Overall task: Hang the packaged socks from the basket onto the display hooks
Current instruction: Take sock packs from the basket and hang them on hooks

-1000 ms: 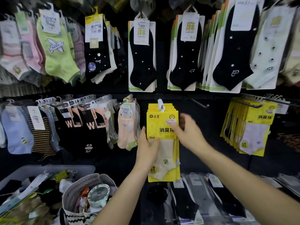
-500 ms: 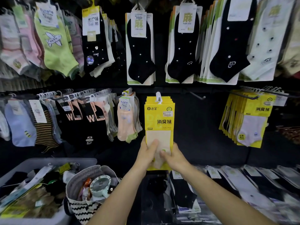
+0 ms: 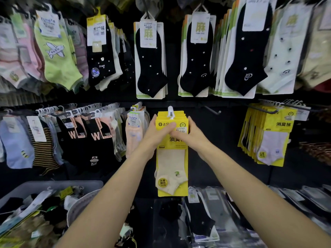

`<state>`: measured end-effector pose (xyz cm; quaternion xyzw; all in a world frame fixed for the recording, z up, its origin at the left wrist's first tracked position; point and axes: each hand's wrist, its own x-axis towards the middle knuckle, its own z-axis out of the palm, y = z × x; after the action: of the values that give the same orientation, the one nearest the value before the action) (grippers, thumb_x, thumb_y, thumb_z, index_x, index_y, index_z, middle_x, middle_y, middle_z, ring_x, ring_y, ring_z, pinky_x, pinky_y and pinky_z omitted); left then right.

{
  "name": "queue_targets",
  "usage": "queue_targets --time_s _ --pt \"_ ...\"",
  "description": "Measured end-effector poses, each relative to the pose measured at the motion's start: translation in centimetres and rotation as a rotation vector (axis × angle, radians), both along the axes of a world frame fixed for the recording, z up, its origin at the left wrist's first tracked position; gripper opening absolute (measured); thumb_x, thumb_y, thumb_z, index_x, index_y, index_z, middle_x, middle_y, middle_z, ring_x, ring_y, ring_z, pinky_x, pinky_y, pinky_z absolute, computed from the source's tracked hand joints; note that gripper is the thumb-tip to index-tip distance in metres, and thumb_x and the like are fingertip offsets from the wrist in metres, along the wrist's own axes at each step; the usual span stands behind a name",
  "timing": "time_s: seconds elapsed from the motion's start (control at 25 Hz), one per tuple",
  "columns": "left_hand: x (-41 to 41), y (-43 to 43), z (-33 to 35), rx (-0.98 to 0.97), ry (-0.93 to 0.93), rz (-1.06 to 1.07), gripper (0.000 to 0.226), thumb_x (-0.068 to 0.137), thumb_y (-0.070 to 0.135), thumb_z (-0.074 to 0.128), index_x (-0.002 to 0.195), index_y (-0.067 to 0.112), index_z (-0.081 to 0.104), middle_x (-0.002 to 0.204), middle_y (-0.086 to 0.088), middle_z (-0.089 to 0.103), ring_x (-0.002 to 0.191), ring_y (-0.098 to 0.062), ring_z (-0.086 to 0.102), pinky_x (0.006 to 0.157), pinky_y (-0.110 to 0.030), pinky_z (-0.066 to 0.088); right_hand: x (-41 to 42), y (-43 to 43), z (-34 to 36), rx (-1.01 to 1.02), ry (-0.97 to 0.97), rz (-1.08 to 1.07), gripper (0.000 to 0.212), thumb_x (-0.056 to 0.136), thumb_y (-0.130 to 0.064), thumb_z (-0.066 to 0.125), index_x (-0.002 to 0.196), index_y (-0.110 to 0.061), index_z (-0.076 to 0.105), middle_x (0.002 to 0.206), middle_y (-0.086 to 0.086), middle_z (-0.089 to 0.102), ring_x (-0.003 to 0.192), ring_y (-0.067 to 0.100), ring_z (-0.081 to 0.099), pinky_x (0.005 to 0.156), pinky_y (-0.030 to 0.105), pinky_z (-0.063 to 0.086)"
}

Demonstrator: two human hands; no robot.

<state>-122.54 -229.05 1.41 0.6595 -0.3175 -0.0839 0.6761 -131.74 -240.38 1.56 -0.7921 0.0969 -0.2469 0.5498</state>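
- Straight above the left hand (image 3: 157,135) I see black dotted ankle socks (image 3: 151,56) on white cards.
- Up and well left of it hangs a lime-green sock with an airplane print (image 3: 57,56).
- Level with it, to its left, are black socks with "W" bands (image 3: 86,140), beside a black-and-tan striped sock (image 3: 43,149).
- Below it I make out a pale fabric bag (image 3: 80,206), partly hidden.
- Below the right hand (image 3: 192,136), clear-wrapped black socks (image 3: 200,222) lie flat.

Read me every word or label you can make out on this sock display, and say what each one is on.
"TuYaTa": white tag on the green airplane sock.
"麻": label on a black dotted sock, top row.
"W": black sock, middle row.
"消臭袜": yellow packs at right.
"无骨缝合": round sticker on the yellow pack that the left hand and right hand grip.
All smaller print: too blurred to read.
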Motion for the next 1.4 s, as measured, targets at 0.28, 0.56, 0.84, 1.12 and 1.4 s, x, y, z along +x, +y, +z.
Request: queue_targets --time_s 0.28,0.56,0.84,1.12,1.4 --pt "3.2 -0.6 -1.8 -0.145 0.279 -0.021 0.060 0.087 0.069 0.033 0.121 0.028 0.061 0.126 -0.004 0.062 0.119 -0.026 0.054 0.105 -0.042 0.042 2.5 -3.1 -0.8 0.454 -0.116 0.064 0.055 0.094 -0.039 0.035 0.146 -0.021 0.028 0.148 -0.007 0.037 0.136 0.009 0.035 0.114 0.041 0.025" --pt "6.0 -3.3 -0.1 -0.147 0.353 -0.098 0.055 0.094 0.060 0.024 0.082 0.040 0.074 0.083 0.004 0.075 0.081 -0.013 0.071 0.075 -0.031 0.056 6.6 -4.5 1.0 0.459 0.021 -0.056 0.036 0.095 -0.047 0.037 0.080 -0.022 0.058 0.072 -0.003 0.065 0.078 0.015 0.061 0.083 0.034 0.044" --pt "6.4 -3.7 -0.2 -0.176 0.337 -0.222 0.071 0.098 0.053 0.018 0.046 0.047 0.067 0.054 0.020 0.066 0.055 0.003 0.066 0.045 -0.014 0.050 7.1 -4.1 1.5 0.472 -0.026 -0.042 0.048 0.096 -0.046 0.036 0.053 -0.025 0.040 0.040 -0.011 0.048 0.041 0.006 0.051 0.063 0.029 0.039" --pt "4.4 -2.5 -3.1 -0.244 0.252 -0.146 0.056 0.097 0.050 0.028 0.064 0.045 0.073 0.068 0.008 0.073 0.064 -0.004 0.070 0.054 -0.017 0.053 5.7 -4.5 -2.6 0.550 -0.048 -0.035 0.040 0.094 -0.047 0.035 0.074 -0.030 0.065 0.074 -0.009 0.069 0.078 0.014 0.063 0.079 0.031 0.048" --pt "2.1 -1.2 -4.2 -0.285 0.245 -0.121 0.061 0.095 0.054 0.024 0.076 0.030 0.077 0.078 0.005 0.075 0.073 -0.006 0.071 0.059 -0.017 0.053 3.7 -2.4 -4.2 0.552 -0.029 -0.031 0.043 0.092 -0.059 0.034 0.104 -0.038 0.069 0.106 -0.003 0.071 0.103 0.014 0.064 0.097 0.038 0.045"
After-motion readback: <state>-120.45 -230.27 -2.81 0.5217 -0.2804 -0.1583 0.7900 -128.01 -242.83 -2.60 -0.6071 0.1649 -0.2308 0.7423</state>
